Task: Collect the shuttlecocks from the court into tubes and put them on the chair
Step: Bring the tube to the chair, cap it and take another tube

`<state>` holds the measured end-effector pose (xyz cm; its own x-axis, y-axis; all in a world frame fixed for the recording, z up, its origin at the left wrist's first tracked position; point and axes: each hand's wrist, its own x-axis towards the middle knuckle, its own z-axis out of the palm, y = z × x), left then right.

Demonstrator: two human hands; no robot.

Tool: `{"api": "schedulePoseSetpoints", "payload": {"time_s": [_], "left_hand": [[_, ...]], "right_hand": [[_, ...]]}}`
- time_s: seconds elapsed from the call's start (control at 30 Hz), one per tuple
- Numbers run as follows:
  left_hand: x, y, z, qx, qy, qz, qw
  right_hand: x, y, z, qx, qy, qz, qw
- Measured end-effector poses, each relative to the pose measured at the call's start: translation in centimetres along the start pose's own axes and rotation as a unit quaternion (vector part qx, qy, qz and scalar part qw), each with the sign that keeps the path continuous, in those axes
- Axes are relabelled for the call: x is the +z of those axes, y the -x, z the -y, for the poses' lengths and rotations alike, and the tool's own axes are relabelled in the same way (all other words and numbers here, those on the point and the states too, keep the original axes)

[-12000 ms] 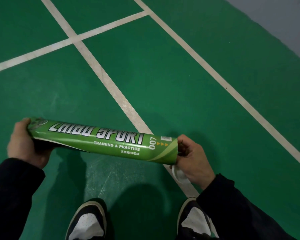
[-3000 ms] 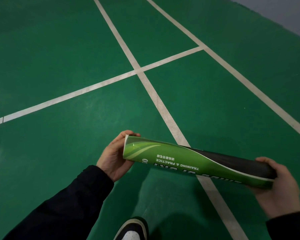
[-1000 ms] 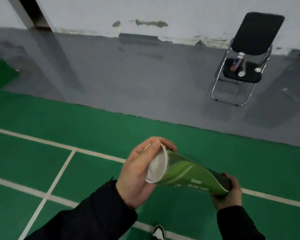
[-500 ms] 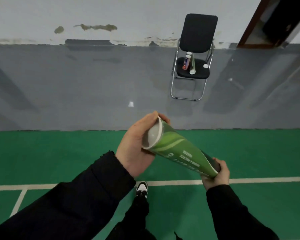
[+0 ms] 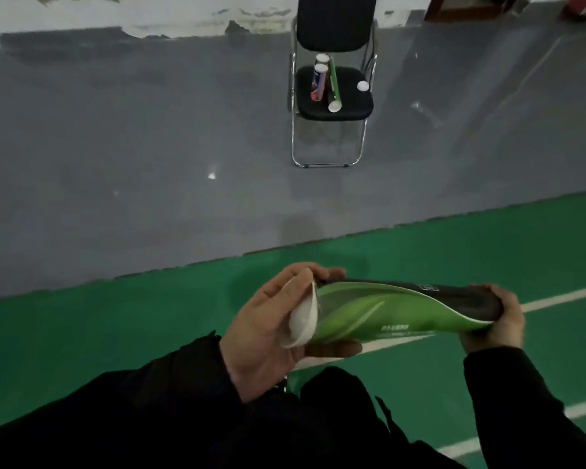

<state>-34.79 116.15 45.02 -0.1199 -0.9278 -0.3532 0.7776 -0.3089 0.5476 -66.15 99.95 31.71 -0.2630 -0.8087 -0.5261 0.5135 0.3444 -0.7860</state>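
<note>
I hold the green tube [image 5: 396,313] crosswise in front of me, over the green court floor [image 5: 82,333], with one hand at each end. My left hand [image 5: 268,333] wraps the near end, where the white cap [image 5: 303,319] sits: my thumb lies across the cap's face, and my fingers [image 5: 332,348] curl under and over the rim of the tube. My right hand [image 5: 494,319] grips the far, darker end, fingers curled round it. Ahead, on the grey floor [image 5: 149,147] past the edge of the court, stands the black folding chair [image 5: 335,25] near the wall. On its seat I see a red and blue tube [image 5: 318,82] just beside another green tube [image 5: 334,86], with a third white cap [image 5: 322,58] behind them, and a loose white cap [image 5: 362,85] lying apart towards the seat's right side. White court lines [image 5: 562,296] run under my right wrist.
</note>
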Motion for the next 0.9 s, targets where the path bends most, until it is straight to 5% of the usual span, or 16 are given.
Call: {"api": "schedulePoseSetpoints", "payload": {"time_s": [0.2,0.37,0.6,0.77,0.9], "left_hand": [[2.6,-12.2,-3.6,0.189,-0.215,-0.081,0.955],[4.1,-23.9,-7.1,0.251,-0.267,-0.105,0.924],[6.9,-37.7,-12.8,0.306,-0.424,-0.154,0.838],[5.9,-46.2,-18.3,0.177,-0.272,-0.192,0.926],[5.2,-52.8,-23.3,0.163,-0.015,-0.173,0.971]], "right_hand": [[4.2,-7.6,0.0,0.028,-0.036,-0.031,0.998],[10.1,-16.0,1.5,0.058,-0.054,-0.039,0.996],[18.2,-28.3,6.4,0.123,-0.012,-0.020,0.992],[24.4,-35.5,9.7,0.144,0.010,-0.003,0.989],[30.1,-40.5,10.8,0.155,0.031,0.007,0.987]]}}
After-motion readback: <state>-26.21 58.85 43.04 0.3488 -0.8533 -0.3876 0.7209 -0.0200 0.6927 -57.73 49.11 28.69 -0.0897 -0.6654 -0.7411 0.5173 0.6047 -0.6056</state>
